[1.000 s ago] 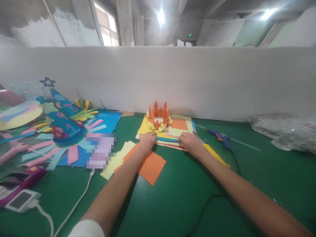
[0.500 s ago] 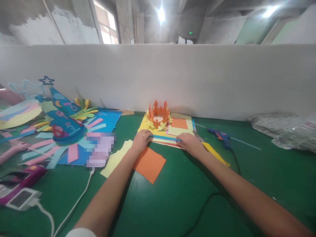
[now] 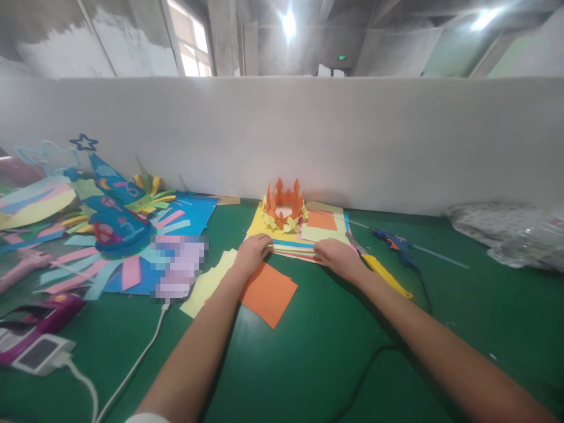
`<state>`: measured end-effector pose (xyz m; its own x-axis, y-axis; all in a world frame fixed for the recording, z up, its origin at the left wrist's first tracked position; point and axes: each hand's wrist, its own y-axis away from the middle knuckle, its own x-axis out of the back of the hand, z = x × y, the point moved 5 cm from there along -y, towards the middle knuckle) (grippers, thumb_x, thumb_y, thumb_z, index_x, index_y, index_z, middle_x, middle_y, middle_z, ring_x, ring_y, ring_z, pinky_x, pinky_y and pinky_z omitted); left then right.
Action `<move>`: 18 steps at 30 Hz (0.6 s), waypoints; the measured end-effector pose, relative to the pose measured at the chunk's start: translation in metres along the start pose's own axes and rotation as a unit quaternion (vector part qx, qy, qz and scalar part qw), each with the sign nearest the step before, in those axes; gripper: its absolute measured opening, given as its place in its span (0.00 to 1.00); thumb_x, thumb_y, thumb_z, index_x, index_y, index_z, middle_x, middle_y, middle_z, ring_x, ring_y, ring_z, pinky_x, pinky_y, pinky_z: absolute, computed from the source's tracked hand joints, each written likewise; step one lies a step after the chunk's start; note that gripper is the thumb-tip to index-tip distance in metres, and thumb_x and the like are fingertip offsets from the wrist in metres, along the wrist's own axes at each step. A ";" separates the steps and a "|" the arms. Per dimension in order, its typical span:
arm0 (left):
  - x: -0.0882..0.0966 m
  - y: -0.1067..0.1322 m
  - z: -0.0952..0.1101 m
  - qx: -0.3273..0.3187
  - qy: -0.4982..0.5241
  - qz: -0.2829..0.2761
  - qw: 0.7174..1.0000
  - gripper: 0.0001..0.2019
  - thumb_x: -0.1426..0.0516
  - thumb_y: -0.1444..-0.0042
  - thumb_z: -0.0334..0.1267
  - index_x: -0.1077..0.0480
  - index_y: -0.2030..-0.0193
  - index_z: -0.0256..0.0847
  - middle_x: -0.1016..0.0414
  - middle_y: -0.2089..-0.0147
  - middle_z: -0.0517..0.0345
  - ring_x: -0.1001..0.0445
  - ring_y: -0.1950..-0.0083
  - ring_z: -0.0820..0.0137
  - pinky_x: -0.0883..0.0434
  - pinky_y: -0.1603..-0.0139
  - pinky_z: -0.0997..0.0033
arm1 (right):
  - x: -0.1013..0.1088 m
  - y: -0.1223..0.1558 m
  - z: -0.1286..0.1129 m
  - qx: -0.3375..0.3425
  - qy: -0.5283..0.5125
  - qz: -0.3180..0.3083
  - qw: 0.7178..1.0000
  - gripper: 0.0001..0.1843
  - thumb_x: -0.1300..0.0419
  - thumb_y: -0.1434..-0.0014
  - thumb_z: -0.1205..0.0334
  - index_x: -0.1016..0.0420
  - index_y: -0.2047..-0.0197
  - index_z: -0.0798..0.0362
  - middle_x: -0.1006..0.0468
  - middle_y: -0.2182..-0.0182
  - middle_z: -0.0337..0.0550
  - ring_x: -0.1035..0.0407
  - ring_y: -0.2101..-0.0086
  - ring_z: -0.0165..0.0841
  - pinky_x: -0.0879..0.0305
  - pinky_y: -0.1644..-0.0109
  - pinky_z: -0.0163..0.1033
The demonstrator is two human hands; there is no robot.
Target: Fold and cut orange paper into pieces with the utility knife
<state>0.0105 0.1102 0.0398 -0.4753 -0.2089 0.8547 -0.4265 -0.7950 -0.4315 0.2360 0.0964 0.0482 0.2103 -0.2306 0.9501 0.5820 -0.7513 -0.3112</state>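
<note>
While both forearms stretch out over the green counter (image 3: 326, 352), the left hand (image 3: 252, 252) and the right hand (image 3: 335, 255) meet the near edge of a stack of coloured paper (image 3: 294, 245) that lies close to the white partition (image 3: 308, 141). Each hand is curled, knuckles up, with the fingertips tucked at the stack's edge; whether they pinch a sheet or only press on it, I cannot tell. An orange paper crown (image 3: 284, 205) with small yellow folded flowers round its base stands on the far left part of the stack, and an orange square (image 3: 321, 220) lies flat beside it. Just under the left wrist lies a loose orange sheet (image 3: 269, 292), overlapping some pale yellow sheets (image 3: 206, 283). To the right of the right hand lies a yellow-handled tool (image 3: 386, 277), and beyond it a blue glue gun (image 3: 392, 241). Far left, a blue cone hat (image 3: 113, 216) lies among paper strips, with a white cable (image 3: 141, 358) running toward the near edge
</note>
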 end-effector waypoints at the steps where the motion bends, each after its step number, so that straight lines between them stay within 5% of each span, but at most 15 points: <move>1: 0.000 0.000 0.001 0.001 -0.008 -0.007 1.000 0.07 0.49 0.39 0.33 0.30 0.64 0.40 0.25 0.62 0.55 0.28 0.61 0.69 0.35 0.62 0.73 | -0.001 0.000 0.000 0.003 -0.002 0.000 1.000 0.10 0.51 0.38 0.68 0.30 0.67 0.53 0.25 0.70 0.45 0.35 0.67 0.35 0.44 0.63 0.36; 9: -0.010 -0.003 -0.002 0.027 -0.073 -0.035 0.996 0.08 0.52 0.38 0.32 0.32 0.63 0.42 0.29 0.67 0.56 0.31 0.67 0.68 0.41 0.69 0.73 | 0.001 -0.002 -0.001 0.018 -0.021 -0.002 1.000 0.06 0.47 0.39 0.65 0.29 0.66 0.53 0.24 0.66 0.46 0.34 0.63 0.36 0.41 0.58 0.38; 18: -0.008 -0.006 0.005 0.014 -0.071 -0.039 0.997 0.09 0.49 0.44 0.26 0.30 0.66 0.43 0.29 0.64 0.57 0.31 0.64 0.69 0.41 0.68 0.73 | 0.000 -0.004 -0.002 0.005 0.021 -0.035 0.999 0.08 0.49 0.38 0.64 0.29 0.64 0.53 0.23 0.68 0.43 0.31 0.67 0.34 0.45 0.66 0.34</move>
<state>0.0212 0.1138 0.0370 -0.3261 -0.2232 0.9186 -0.4353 -0.8271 -0.3555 0.2319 0.0981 0.0494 0.1356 -0.2025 0.9698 0.6020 -0.7606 -0.2430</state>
